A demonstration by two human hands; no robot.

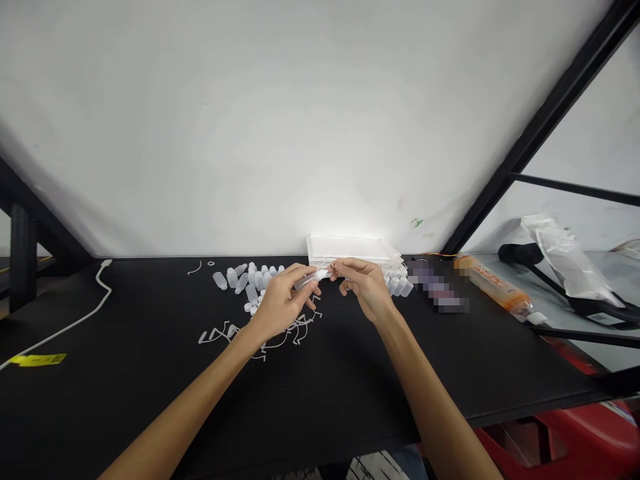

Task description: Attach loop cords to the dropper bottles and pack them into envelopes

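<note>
Before the white stack [353,247], our left hand [280,299] is closed around a small bottle [313,278], its long axis slanting, nozzle toward our right hand [369,285]. Right fingertips meet beside the nozzle; their grip we cannot tell. Left of the stack lie loose bottles [251,293]; from it, the black table [345,387] extends toward us.

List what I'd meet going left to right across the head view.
White cable, left cluster of small bottles, left hand, held bottle, right hand, orange-labelled bottle, plastic-wrapped package.
</note>
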